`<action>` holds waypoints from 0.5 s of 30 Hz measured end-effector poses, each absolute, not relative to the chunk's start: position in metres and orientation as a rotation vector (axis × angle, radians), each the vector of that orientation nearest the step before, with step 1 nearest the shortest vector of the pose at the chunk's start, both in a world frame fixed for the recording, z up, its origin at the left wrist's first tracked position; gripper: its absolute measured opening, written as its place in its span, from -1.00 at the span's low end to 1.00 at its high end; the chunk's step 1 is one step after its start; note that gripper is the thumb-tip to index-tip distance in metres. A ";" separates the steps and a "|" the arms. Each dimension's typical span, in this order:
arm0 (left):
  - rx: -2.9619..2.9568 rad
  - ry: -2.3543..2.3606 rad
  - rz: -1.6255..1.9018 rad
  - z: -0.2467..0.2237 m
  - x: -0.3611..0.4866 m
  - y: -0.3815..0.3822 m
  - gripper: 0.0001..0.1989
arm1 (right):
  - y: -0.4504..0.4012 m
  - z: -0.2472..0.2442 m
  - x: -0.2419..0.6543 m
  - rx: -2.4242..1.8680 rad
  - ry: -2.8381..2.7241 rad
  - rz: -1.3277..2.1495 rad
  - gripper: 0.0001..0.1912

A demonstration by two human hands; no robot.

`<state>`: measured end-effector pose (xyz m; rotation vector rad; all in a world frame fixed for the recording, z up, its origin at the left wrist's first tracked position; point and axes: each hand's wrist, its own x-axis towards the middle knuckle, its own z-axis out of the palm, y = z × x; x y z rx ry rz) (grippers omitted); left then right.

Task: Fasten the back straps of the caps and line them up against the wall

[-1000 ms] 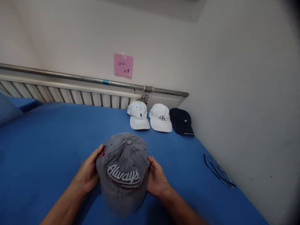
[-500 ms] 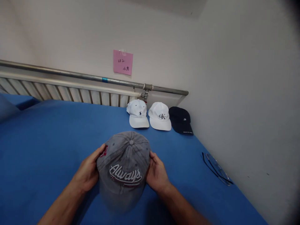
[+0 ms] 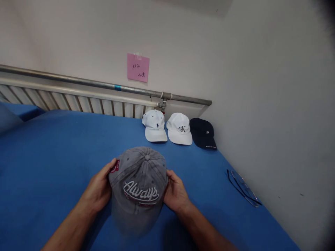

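While the left hand [image 3: 98,190] grips one side of a grey cap [image 3: 140,174], the right hand [image 3: 177,193] grips the other, so the cap sits between them over the blue sheet [image 3: 52,164], its white lettering [image 3: 141,191] facing up and its brim [image 3: 136,219] toward the camera. Beyond it, near the radiator [image 3: 94,106], a white cap [image 3: 155,126], a second white cap [image 3: 179,129] and a black cap [image 3: 202,133] lie in a row.

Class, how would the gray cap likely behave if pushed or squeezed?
The gray cap is probably light, as it looks like cloth. Its creased crown would likely dent when squeezed. With the brim jutting out, it seems unlikely to roll.
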<state>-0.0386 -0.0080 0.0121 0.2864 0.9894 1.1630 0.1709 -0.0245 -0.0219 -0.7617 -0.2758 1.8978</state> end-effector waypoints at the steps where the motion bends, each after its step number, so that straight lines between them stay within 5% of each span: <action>1: 0.293 0.980 1.157 0.012 -0.039 -0.008 -0.75 | -0.024 -0.022 0.171 -0.773 -0.265 1.898 -0.83; 15: 0.402 0.952 1.134 0.004 -0.042 -0.010 -0.85 | -0.028 -0.020 0.170 -0.758 -0.340 1.893 -0.73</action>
